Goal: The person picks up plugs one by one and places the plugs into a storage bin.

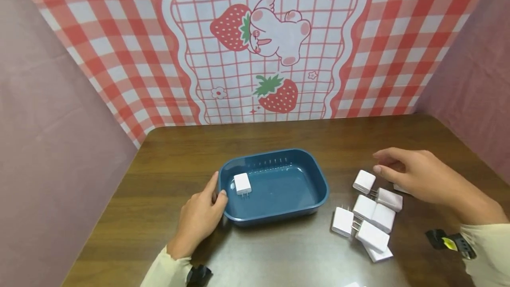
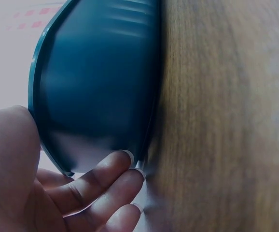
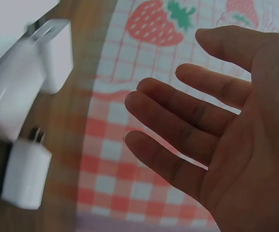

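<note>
A blue plastic tray [image 1: 275, 219] stands on the table with one white charger plug [image 1: 242, 184] inside, near its left end. My left hand [image 1: 201, 211] holds the tray's left end, thumb at the rim. In the left wrist view, the fingers [image 2: 103, 181] lie against the outer wall, low by the tabletop. My right hand [image 1: 418, 174] hovers above the far end of a group of white charger plugs [image 1: 372, 236], closest to one plug [image 1: 364, 181]. Its fingers [image 3: 171, 125] are apart and loosely bent, with nothing between them and the thumb.
The charger plugs lie close together right of the tray, some overlapping, with metal prongs showing. Another white piece [image 1: 400, 188] is partly hidden under the right hand. A red-and-white strawberry cloth [image 1: 275, 56] hangs behind the wooden table [image 1: 167, 158]. Pink fabric [image 1: 59, 123] flanks it.
</note>
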`<action>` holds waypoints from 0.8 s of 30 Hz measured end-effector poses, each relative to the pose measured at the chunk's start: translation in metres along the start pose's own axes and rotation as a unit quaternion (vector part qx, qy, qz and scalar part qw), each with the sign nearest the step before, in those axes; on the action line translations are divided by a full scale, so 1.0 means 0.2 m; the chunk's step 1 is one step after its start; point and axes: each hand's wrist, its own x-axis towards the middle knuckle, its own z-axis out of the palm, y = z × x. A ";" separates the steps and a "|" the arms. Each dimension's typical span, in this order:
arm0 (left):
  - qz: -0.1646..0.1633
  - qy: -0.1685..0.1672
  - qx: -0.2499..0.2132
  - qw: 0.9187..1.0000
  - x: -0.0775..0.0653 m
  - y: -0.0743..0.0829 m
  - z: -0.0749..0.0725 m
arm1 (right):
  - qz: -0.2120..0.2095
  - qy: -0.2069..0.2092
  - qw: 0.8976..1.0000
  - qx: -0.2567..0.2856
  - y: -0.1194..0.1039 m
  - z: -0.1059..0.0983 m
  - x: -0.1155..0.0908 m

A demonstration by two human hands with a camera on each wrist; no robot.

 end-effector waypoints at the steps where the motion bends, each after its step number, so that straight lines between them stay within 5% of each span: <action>1: -0.001 0.001 0.001 1.000 0.00 0.00 0.00 | 0.004 0.002 1.000 -0.004 0.02 0.00 0.00; 10: 0.007 0.002 0.008 1.000 0.00 -0.02 -0.02 | 0.030 -0.009 0.999 -0.023 0.21 0.06 -0.05; 18: 0.008 -0.001 0.006 1.000 0.00 -0.02 -0.02 | 0.065 -0.095 0.993 -0.023 0.34 0.11 -0.09; 24: 0.014 0.012 0.012 1.000 0.00 -0.03 -0.02 | 0.085 -0.113 0.989 -0.047 0.37 0.12 -0.10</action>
